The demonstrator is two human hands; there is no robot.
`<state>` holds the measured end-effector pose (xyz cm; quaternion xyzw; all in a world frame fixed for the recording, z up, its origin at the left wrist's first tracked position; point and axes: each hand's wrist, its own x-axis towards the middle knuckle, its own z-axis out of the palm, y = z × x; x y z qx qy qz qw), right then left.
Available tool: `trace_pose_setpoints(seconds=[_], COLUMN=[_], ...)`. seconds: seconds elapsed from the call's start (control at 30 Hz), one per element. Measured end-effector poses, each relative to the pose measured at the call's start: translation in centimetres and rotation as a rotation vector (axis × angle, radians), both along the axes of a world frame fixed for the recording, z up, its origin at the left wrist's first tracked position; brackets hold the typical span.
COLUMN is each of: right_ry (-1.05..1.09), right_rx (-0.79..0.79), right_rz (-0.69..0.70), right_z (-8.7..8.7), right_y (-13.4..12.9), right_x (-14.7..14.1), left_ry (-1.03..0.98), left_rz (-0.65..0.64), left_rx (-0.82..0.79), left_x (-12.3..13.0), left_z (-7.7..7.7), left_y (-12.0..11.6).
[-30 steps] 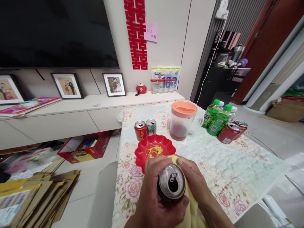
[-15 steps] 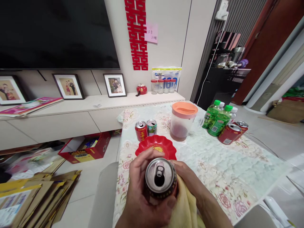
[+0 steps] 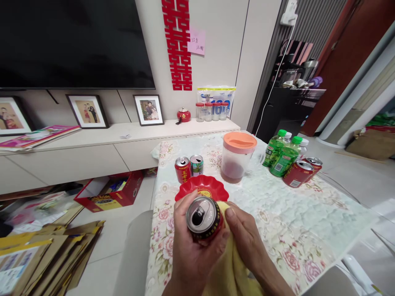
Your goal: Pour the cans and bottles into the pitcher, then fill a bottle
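Note:
An opened drink can [image 3: 205, 218], dark-rimmed with a red side, is gripped in my left hand [image 3: 193, 255], its top facing up toward me and tilted a little. My right hand [image 3: 247, 234] is closed on a yellow cloth [image 3: 226, 263], which lies against the can's right side and hangs down below. Just beyond the can is a red scalloped plate [image 3: 212, 183], partly hidden by my left hand. Behind its left edge stand an opened red can [image 3: 183, 170] and a green-blue can [image 3: 196, 165].
An orange-lidded pitcher [image 3: 237, 158] with some brown liquid stands on the floral tablecloth [image 3: 296, 218]. To its right are green-capped bottles [image 3: 282, 158] and two red cans [image 3: 298, 174]. Flattened cardboard [image 3: 61, 259] and a red box [image 3: 114, 191] lie on the floor at left.
The can has turned in my left hand, so its mouth opening now faces left. My right hand has shifted slightly, bringing the cloth up along the can's right side.

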<state>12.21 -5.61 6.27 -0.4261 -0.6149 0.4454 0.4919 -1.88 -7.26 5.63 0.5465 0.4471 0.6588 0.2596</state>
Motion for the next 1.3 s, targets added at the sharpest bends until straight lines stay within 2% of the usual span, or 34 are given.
trace_pose_setpoints(seconds=[0.13,0.27,0.37,0.53,0.63,0.73,0.87,1.03,1.2,1.3], right_ry=[-0.054,-0.018,0.046,0.141,0.15,0.14,0.14,0.213,0.188,0.116], right_rx=[0.195,0.222,0.156,-0.125,-0.223,-0.265,-0.318,-0.389,-0.293,-0.174], right_rz=[-0.089,-0.148,-0.135,0.017,0.123,0.211,0.267,0.317,0.275,0.347], right_z=[0.7,0.7,0.6,0.7,1.0,0.9,0.2,-0.5,-1.1,-1.1], right_y=[-1.0,-1.5,-1.0,0.4,0.8,1.0,1.1,0.8,0.7,0.5], right_x=[0.2,0.8,1.3,1.5,1.4,1.1,0.7,0.4,-0.6,-1.6], left_ry=[0.03,0.054,0.096,0.27,0.256,0.2,0.133,0.058,0.032,-0.027], left_rz=[-0.087,-0.159,-0.19,-0.278,-0.311,-0.324,-0.254,-0.075,0.037,0.12], left_rx=[0.017,0.055,0.094,0.191,0.202,0.2,0.196,0.166,0.12,0.079], left_x=[0.3,1.0,1.2,0.6,0.2,0.0,-0.4,-0.6,-1.1,-1.6], left_z=[-0.1,0.8,1.4,1.0,1.0,1.7,2.9,3.5,4.1,4.7], left_y=[0.0,-0.6,-0.9,-1.1,-1.4,-1.6,-1.8,-2.2,-2.5,-2.4])
